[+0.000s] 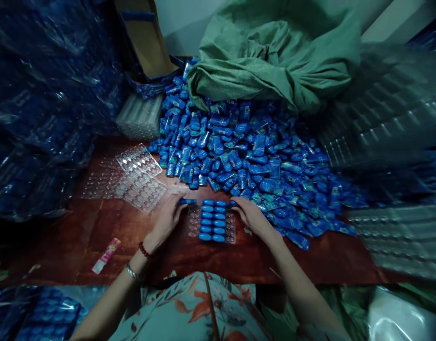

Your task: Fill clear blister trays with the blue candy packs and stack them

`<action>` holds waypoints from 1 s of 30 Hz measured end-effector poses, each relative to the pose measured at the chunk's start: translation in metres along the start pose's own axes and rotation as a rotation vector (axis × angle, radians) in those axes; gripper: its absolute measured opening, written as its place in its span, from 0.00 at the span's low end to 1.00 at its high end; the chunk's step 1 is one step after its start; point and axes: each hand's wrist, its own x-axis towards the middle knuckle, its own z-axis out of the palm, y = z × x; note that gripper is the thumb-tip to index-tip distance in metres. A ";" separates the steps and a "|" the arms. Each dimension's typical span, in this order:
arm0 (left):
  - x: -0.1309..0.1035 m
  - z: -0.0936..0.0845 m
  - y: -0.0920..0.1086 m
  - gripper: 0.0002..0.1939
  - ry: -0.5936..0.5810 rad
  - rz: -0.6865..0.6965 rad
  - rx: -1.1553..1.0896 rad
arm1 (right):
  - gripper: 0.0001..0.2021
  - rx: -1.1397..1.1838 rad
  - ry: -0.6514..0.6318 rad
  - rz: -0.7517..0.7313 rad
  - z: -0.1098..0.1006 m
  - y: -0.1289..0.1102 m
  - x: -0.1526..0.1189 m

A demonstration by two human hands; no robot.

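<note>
A clear plastic blister tray (231, 233) lies on the table in front of me, its two middle columns filled with blue oval pieces (218, 223). The cavities along its left and right sides show bare plastic. At the tray's upper left corner, my left hand (167, 215) pinches a small blue piece (187, 201). Opposite it, my right hand (252, 217) closes its fingers on another small blue piece (232, 203), mostly hidden by the fingertips. Just beyond both hands spreads a big heap of small blue wrapped packs (235, 156).
Loose clear trays (141, 182) lie at left on the reddish table (132, 255), near a pink wrapper (106, 255). A green sack (275, 61) rests over the heap's back. Stacked blue packages (43, 118) rise at left, and tray stacks (399, 237) stand at right.
</note>
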 end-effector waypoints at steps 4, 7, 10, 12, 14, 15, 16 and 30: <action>0.011 0.004 -0.004 0.12 -0.030 -0.015 0.001 | 0.15 -0.017 -0.041 0.007 0.000 -0.004 0.001; 0.017 0.001 -0.007 0.08 -0.059 -0.052 -0.011 | 0.16 0.067 -0.011 0.057 0.000 -0.003 -0.003; 0.019 -0.004 -0.010 0.09 -0.095 -0.124 -0.025 | 0.18 0.166 0.001 0.178 -0.001 -0.002 -0.006; 0.019 -0.006 -0.010 0.09 -0.098 -0.146 -0.030 | 0.18 0.210 -0.004 0.281 -0.002 -0.002 -0.007; 0.018 -0.007 -0.010 0.10 -0.098 -0.146 -0.048 | 0.18 0.227 0.007 0.348 -0.003 -0.002 -0.008; 0.018 -0.007 -0.010 0.10 -0.097 -0.147 -0.062 | 0.17 0.230 0.022 0.363 -0.003 -0.002 -0.009; 0.019 -0.007 -0.009 0.11 -0.091 -0.152 -0.074 | 0.16 0.234 0.041 0.367 -0.003 -0.002 -0.009; 0.004 0.000 -0.028 0.23 -0.139 -0.292 -0.273 | 0.14 0.137 0.201 0.211 0.007 -0.003 -0.022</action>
